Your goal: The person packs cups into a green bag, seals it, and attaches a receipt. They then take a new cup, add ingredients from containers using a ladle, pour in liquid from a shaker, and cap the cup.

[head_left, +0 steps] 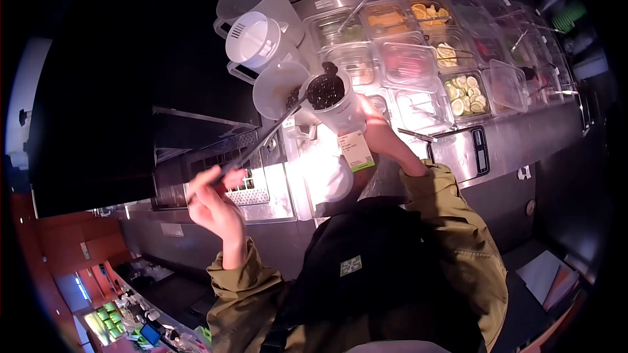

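Observation:
My right hand is wrapped around a translucent cup from its right side. Dark, glossy pearl-like pieces fill the cup's mouth, and a dark clump rises over its far rim. A printed label with a green edge hangs at the cup's near side. At the lower left, my left hand is closed on the handle of a long dark spoon. The spoon slants up to the cup's left rim; its bowl is hard to make out. Just left of the cup stands a translucent jug.
Two more plastic jugs stand behind. Clear containers hold cucumber-like slices, lemon slices and orange pieces, some with tongs. A perforated drip tray lies left, and a dark-framed panel right.

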Demonstrator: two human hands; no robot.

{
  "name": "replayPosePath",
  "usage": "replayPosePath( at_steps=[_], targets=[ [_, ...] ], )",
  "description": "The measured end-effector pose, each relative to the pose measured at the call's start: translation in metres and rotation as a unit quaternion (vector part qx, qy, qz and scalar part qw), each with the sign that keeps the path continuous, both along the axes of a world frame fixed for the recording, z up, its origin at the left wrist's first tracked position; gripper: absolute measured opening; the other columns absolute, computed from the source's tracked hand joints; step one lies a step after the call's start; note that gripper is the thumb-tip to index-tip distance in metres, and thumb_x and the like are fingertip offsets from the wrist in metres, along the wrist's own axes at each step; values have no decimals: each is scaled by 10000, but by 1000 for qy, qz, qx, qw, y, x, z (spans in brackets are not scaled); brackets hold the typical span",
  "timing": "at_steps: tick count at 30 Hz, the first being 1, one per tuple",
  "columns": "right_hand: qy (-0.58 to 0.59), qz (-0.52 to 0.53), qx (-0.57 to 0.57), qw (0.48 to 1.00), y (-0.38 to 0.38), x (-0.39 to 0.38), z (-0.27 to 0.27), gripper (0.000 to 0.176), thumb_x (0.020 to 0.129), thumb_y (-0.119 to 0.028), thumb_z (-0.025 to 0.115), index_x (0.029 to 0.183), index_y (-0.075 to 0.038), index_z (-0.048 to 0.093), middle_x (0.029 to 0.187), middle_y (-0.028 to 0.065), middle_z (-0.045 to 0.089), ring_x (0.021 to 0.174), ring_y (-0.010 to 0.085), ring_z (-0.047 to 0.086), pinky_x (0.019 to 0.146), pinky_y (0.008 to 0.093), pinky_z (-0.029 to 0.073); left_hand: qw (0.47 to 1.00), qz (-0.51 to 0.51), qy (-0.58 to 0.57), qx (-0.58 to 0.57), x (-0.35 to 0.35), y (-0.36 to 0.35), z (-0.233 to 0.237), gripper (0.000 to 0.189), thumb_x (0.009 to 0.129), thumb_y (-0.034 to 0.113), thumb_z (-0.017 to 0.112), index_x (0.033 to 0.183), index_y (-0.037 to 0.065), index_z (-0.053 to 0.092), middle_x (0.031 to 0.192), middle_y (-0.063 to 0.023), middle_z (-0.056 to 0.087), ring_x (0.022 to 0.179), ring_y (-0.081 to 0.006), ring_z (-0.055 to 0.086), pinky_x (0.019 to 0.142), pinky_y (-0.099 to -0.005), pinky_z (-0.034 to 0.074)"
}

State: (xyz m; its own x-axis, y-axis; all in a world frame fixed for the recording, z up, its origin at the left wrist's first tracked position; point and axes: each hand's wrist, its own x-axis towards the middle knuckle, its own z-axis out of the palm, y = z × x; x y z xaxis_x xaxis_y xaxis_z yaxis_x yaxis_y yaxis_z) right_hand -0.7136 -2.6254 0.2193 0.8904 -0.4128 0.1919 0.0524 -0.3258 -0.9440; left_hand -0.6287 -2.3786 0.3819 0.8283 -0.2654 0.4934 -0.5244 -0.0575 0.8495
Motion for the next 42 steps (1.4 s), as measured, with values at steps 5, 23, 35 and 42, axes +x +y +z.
replayPosePath(
  at_steps=[5, 23, 35, 42],
  targets=[
    [-20, -44, -5, 999, 1, 5, 3, 554, 765, -163, 625, 1247, -9, 399, 1142, 173, 485, 1069, 302, 489, 899, 349, 400, 965, -164, -189, 75, -19, 19, 4, 400, 940, 295, 449, 900, -83, 574, 731, -201, 636, 626, -274, 655, 567, -315, 552],
    [-80, 0, -64, 995, 3, 15, 26, 745, 599, -165, 782, 1225, -20, 404, 1101, 158, 474, 1032, 337, 468, 892, 386, 385, 997, -59, -42, 25, 17, 30, 35, 340, 960, 247, 408, 909, -60, 545, 672, -148, 608, 571, -216, 636, 697, -294, 536],
    [-98, -9, -76, 992, -1, 16, 29, 728, 615, -151, 784, 1223, -19, 407, 1080, 161, 481, 1006, 329, 485, 869, 378, 396, 891, -291, -301, 174, 3, 23, 55, 439, 874, 363, 508, 901, -67, 588, 842, -199, 641, 743, -308, 660, 566, -341, 570],
    [-101, -6, -52, 993, 4, 13, 29, 725, 616, -121, 780, 1231, -19, 410, 1093, 158, 483, 1030, 310, 488, 889, 367, 392, 995, 87, 25, -46, 14, 18, 31, 345, 971, 252, 372, 920, -40, 549, 647, -138, 631, 600, -182, 641, 556, -211, 501]
  ],
)
